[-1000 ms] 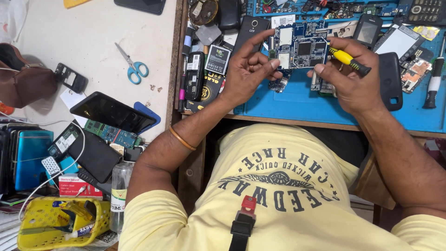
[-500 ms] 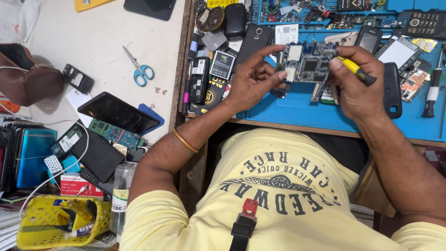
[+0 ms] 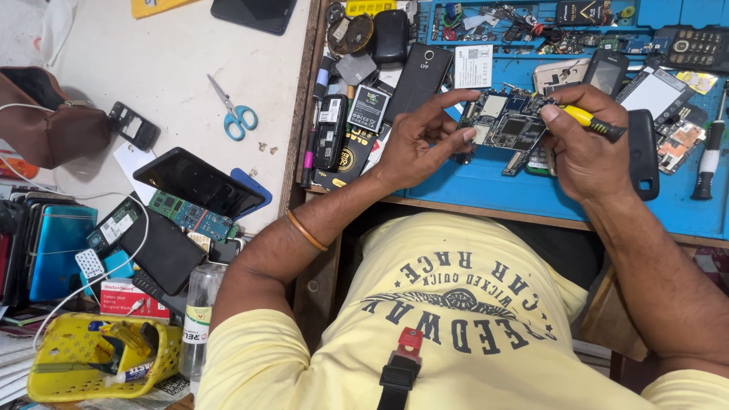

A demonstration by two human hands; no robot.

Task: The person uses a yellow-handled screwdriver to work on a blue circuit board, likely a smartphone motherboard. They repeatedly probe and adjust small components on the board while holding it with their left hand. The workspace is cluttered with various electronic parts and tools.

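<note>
Both hands have drawn closer together over the blue tabletop [image 3: 486, 190] since a second ago, and the yellow-handled screwdriver [image 3: 596, 123], which then lay flat across the right hand [image 3: 588, 148], now juts out to the right from between its thumb and forefinger; the left hand [image 3: 421, 144] pinches the phone circuit board [image 3: 510, 125] by its left edge, forefinger over the top and thumb underneath, so its grip is closed on the board; the right hand's grip is closed around the screwdriver while its fingertips meet the board's right edge; the board hangs just above the tabletop, between the two hands, with loose phone parts lying under and around it; to do this well, I judge the left hand should keep to the board's edges, off the chips and shields; whether the tip touches the board cannot be told, so bring it down slowly and square to any screw, because a slip could scratch the traces.
</note>
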